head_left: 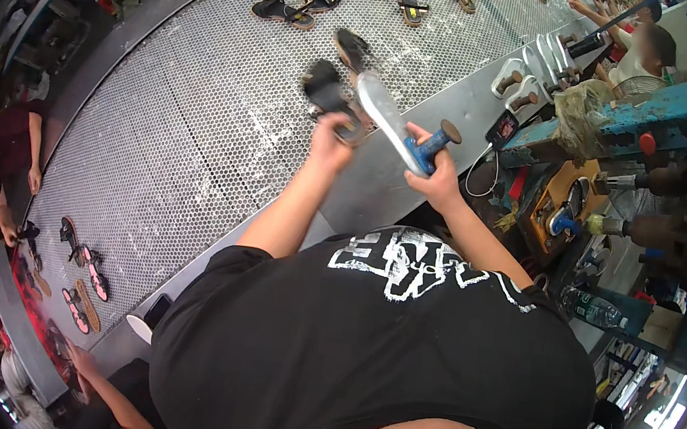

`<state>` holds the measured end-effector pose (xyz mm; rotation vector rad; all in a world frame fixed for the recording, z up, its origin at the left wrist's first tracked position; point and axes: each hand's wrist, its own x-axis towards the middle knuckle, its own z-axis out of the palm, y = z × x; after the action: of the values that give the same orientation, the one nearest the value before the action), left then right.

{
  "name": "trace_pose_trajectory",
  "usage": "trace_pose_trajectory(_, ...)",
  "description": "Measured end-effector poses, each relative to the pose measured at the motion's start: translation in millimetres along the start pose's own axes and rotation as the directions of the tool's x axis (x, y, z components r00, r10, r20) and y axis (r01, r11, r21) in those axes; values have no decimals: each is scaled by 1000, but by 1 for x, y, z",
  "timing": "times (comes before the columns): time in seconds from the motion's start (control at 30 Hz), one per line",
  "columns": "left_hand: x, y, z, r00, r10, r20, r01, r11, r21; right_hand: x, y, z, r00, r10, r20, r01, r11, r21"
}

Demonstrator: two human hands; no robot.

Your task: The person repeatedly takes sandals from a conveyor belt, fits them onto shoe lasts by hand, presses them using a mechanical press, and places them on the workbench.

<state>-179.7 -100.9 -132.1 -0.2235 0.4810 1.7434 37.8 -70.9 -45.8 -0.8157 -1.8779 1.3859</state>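
My left hand (pixel 333 145) is closed on a black sandal (pixel 323 89), which is smeared by motion above the perforated metal conveyor (pixel 201 109). In my right hand (pixel 438 177) is a silver shoe last (pixel 382 107), gripped near its blue post with a rusty round cap (pixel 451 131). The toe of the last points up and left, close to the held sandal. Just beyond that toe, a second black sandal (pixel 351 45) appears over the conveyor; whether it touches the last I cannot tell.
Several black sandals (pixel 406 1) lie farther up the conveyor, and pink-lined ones (pixel 97 273) at lower left. White lasts (pixel 509 76) stand along the metal ledge. To the right is a blue machine (pixel 634 114) with a small screen (pixel 502 129). Other people work at left and upper right.
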Motion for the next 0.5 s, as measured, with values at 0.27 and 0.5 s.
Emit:
trace_pose_trajectory(0.27,-1,-73,12,997,80,6,-62,732,679,-90,-28,-62,990,51,131,-68,990,127)
trace_pose_trajectory(0.5,-89,-276,77,583,-772,254,48,345,937,-200,5,-134,711,282,-644,-282,954,106)
